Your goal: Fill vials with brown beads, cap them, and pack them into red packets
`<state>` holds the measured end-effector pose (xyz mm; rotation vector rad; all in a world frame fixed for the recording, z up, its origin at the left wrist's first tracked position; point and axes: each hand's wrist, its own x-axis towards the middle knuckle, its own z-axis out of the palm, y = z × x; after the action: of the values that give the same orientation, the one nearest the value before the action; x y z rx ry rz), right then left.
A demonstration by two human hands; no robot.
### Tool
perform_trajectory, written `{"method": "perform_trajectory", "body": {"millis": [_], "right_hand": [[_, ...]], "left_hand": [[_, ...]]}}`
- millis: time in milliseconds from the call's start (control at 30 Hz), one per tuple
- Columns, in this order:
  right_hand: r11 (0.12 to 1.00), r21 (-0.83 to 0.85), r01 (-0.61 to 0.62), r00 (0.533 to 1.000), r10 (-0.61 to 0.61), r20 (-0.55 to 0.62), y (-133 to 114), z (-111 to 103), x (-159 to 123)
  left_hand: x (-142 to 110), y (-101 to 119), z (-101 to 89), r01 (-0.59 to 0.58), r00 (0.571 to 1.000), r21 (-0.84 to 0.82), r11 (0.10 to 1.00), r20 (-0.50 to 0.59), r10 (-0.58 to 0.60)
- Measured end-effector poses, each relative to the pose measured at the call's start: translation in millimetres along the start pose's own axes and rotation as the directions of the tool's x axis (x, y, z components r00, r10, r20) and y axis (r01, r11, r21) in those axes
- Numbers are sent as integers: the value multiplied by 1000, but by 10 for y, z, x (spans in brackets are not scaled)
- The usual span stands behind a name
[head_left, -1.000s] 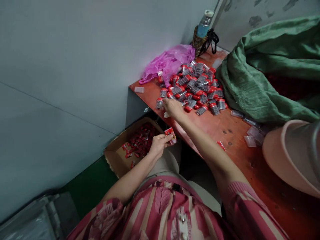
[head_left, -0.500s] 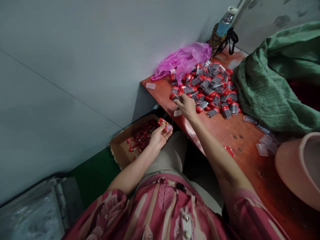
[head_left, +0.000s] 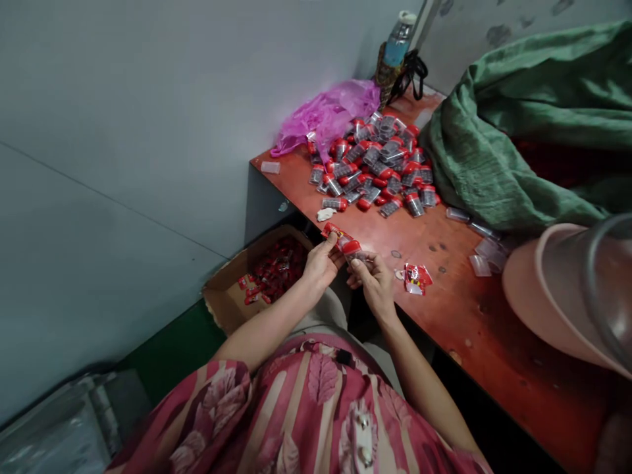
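Observation:
My left hand (head_left: pixel 320 264) is closed on a red printed plastic wrapper (head_left: pixel 330 230), thumb on top. Right against it, my right hand (head_left: pixel 376 283) grips a small clear container with a red cap (head_left: pixel 352 247), the cap end pointing at the wrapper. Whether the two things overlap I cannot tell. Both hands are above my lap at the table's near edge. Beyond them on the red-brown table (head_left: pixel 498 316) lies a heap of red-capped containers (head_left: pixel 380 164). Another red printed wrapper (head_left: pixel 416 279) lies flat to the right of my right hand.
Below left, a cardboard box (head_left: pixel 224 293) holds many red-wrapped pieces. A pink plastic bag (head_left: pixel 330 112) and a bottle (head_left: pixel 399 41) are at the back. On the right stand a green sack (head_left: pixel 474 145) and a pink bucket (head_left: pixel 530 289), with loose clear sleeves (head_left: pixel 481 264) beside them.
My right hand has come back from the heap with a red-capped container, down to my left hand. The left hand keeps its wrapper. The whole view has shifted somewhat to the right.

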<state>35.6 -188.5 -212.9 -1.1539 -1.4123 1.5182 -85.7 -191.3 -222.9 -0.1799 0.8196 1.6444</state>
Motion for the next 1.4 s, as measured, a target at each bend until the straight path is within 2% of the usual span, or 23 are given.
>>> {"method": "perform_trajectory", "body": {"millis": [233,400,533,700,867,933,1033,1100,1267,1400], "right_hand": [[998,36,60,998,-59,-39,63,-161,-111],[994,-4,105,977,-104,-187,117,-217,-133],[992,47,115,987,-110,-113,112,-223,-153],[991,80,109,985,-96,-146,117,-227,-153],[961,277,0,998,-16,54,138,-272,-117],[967,252,29,1000,-30,3,141,-261,-116],[982,134,130,981,-108,-161,136,-222,-125],[981,103,162,969,-139,-203,135,-207,-126],[981,132,143,977,-119,-174,154,-238,-119],[976,194,95,989,-71,-127,150,-264,-122]], "left_hand": [[-74,-178,99,-32,994,79,996,107,23],[-138,-232,171,-85,972,157,984,232,47],[-147,-279,191,-113,959,272,956,282,33],[-125,-248,195,-91,939,355,930,341,-38],[-108,-127,187,-12,886,441,897,420,-195],[-93,-113,184,-12,872,444,896,443,-208],[-65,-162,181,-39,871,422,906,459,-176],[-52,-223,177,-67,886,393,917,445,-126],[-47,-304,141,-110,916,398,911,396,-62],[-43,-254,115,-101,900,455,885,421,-114]]}}
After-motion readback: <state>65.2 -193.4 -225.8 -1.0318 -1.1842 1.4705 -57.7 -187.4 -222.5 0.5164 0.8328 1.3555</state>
